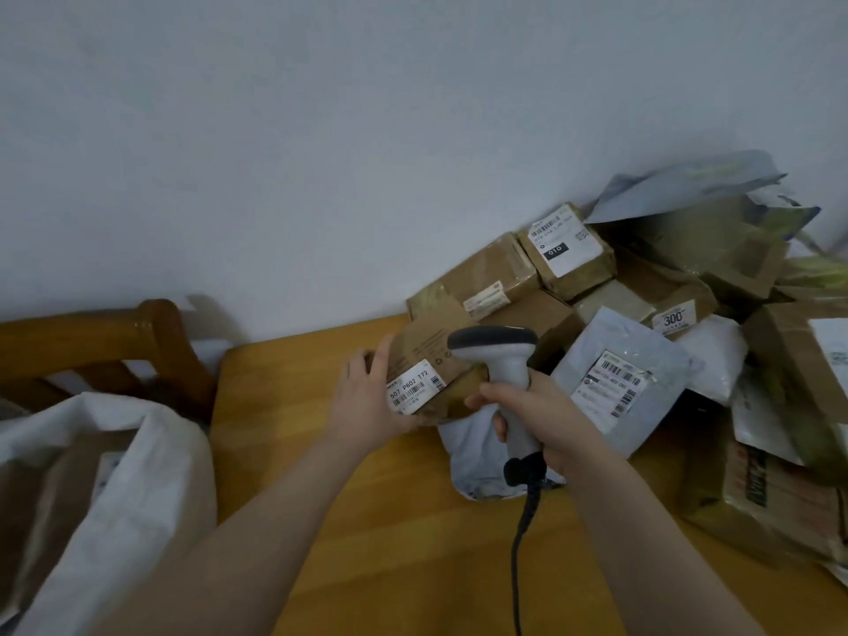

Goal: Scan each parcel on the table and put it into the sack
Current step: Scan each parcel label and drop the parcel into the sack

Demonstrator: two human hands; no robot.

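A small brown cardboard parcel [431, 355] with a white barcode label sits tilted at the left edge of the pile. My left hand [367, 401] holds it from its left side and from below. My right hand [541, 415] grips the handle of a grey and white barcode scanner [500, 355]. The scanner head hangs just to the right of the parcel, over its label side. At the lower left stands the white sack [133, 470], open, with a brown parcel inside.
A heap of brown boxes [569, 254] and grey mailer bags [619, 383] fills the right side of the wooden table [348, 534]. The scanner's black cable [521, 543] runs down over the table. A wooden chair [114, 342] stands behind the sack, against the wall.
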